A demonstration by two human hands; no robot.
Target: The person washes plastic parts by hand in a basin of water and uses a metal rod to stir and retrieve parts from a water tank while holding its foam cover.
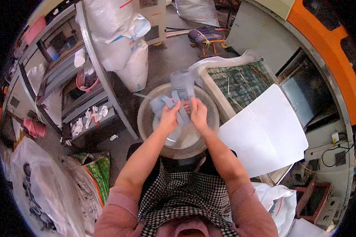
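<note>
My left hand (170,117) and my right hand (198,113) are close together above a round basin (213,114) between my knees. Fingers of both hands are closed around grey moulded plastic parts (181,82). One part stands up beyond my right hand, and another curved grey piece (157,104) juts out left of my left hand. I cannot make out whether these pieces are joined. Inside the basin, below my wrists, lies something pale that is partly hidden by my hands.
To the right, a white sheet (265,134) lies partly over a crate with green netting (237,85). White sacks (124,59) stand beside a metal rack (103,75) on the left. A clear plastic bag (47,185) and a printed sack (93,181) lie at lower left.
</note>
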